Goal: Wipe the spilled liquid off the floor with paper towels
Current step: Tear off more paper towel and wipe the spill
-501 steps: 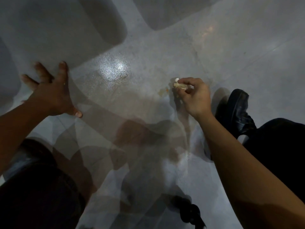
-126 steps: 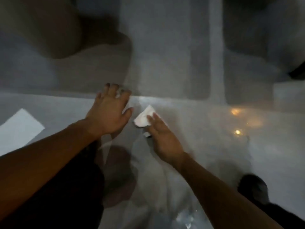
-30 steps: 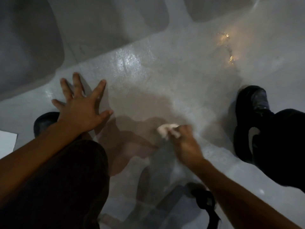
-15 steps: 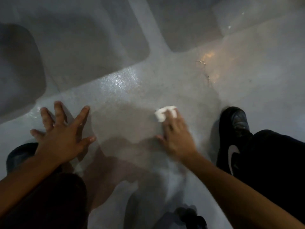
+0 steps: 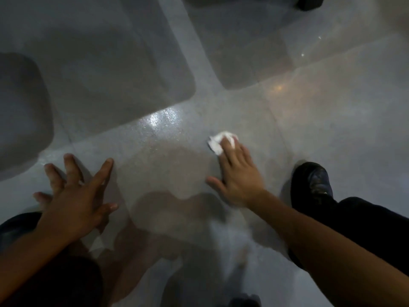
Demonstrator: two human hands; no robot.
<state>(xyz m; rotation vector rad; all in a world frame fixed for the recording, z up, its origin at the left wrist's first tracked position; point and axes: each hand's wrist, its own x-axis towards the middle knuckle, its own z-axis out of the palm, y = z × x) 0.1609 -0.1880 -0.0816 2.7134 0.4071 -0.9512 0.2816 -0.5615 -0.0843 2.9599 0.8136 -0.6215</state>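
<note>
A small crumpled white paper towel (image 5: 218,140) lies on the grey speckled floor (image 5: 332,140). My right hand (image 5: 238,173) presses flat on it, fingers stretched over the wad, which shows beyond the fingertips. My left hand (image 5: 75,196) is spread open, fingers apart, resting on the floor at the lower left and holding nothing. A wet sheen (image 5: 162,117) glints on the floor left of and beyond the towel. A faint amber patch (image 5: 278,87) shows farther right; I cannot tell whether it is liquid or a reflection.
My black shoe (image 5: 312,185) and dark trouser leg (image 5: 365,224) are at the right. A dark knee (image 5: 51,273) fills the lower left. Large soft shadows lie across the far floor. A dark object (image 5: 309,3) sits at the top right edge.
My right hand has slid the towel away from me and slightly right across the floor. My left hand stays spread on the floor.
</note>
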